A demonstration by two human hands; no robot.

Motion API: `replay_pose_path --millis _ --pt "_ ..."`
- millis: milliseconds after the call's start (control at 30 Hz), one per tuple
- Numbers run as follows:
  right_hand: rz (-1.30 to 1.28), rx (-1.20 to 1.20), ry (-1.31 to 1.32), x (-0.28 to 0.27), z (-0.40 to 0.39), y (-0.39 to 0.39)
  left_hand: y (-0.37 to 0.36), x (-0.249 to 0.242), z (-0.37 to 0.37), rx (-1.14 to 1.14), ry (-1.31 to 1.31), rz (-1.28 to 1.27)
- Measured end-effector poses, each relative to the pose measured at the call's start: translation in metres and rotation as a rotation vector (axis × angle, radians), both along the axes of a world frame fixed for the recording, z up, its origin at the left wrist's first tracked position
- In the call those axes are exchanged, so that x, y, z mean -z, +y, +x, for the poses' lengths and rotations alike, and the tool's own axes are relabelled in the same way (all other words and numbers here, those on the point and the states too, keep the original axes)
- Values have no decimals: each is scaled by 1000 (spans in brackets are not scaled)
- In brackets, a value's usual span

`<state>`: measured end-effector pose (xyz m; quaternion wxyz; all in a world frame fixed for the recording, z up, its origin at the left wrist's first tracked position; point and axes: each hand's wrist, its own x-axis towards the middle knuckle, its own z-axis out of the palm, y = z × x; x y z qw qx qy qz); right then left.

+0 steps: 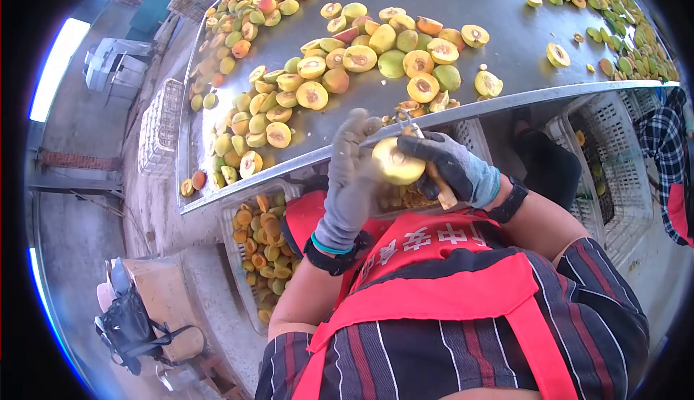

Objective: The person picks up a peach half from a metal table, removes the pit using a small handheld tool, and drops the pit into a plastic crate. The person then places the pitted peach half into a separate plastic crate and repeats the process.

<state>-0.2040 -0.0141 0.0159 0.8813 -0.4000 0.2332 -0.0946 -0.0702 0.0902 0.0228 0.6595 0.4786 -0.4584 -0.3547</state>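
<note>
Two gloved hands meet at a yellow fruit (396,163) in the centre of the frame.
The right hand (457,167) is closed around a wooden-handled tool (444,190) and touches the fruit; the left hand (350,176), partly blurred, is at the fruit's left, its grip impossible to tell. Cut fruits (359,58) lie on the metal table (517,42) across the upper frame.

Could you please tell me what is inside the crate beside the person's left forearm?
The crate holds piled yellow-orange fruit pieces; whatever lies beneath the top ones, and the crate's floor, is covered.
</note>
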Motion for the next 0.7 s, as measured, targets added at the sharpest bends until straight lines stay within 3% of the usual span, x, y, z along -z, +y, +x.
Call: replay_pose_path --millis 33,67,100,167,200,267,300,367,433,533,600,667,700 --pt "-64 -38 13 -4 0 1 2 0 -5 7 570 105" --pt "-267 13 -78 -3 6 5 2 0 -9 35 661 218" --pt "-381 -109 97 -25 3 3 10 10 5 259 920 308" --pt "-1196 160 90 0 14 4 9 18 14 496 853 242" --pt "-1196 161 90 -3 11 3 8 16 12 497 853 242" --pt "-1059 64 207 -12 4 1 6 7 8 56 845 247" --pt "-1058 61 204 -14 2 2 5 5 6 52 844 246" --pt "-952 -58 141 -16 -4 7 3 3 2 -207 734 166" --pt "-1041 -21 92 -17 -3 12 2 3 0 -164 642 121" --pt "-950 -136 203 -26 -1 16 0 4 -2 -109 520 47" --pt "-970 -107 168 -21 0 18 1 5 -1 -94 492 22" --pt "-991 -77 135 -17 1 22 1 8 0 -101 290 6" --pt "-884 -75 152 -16 2 26 0 10 -1 -101 291 7"
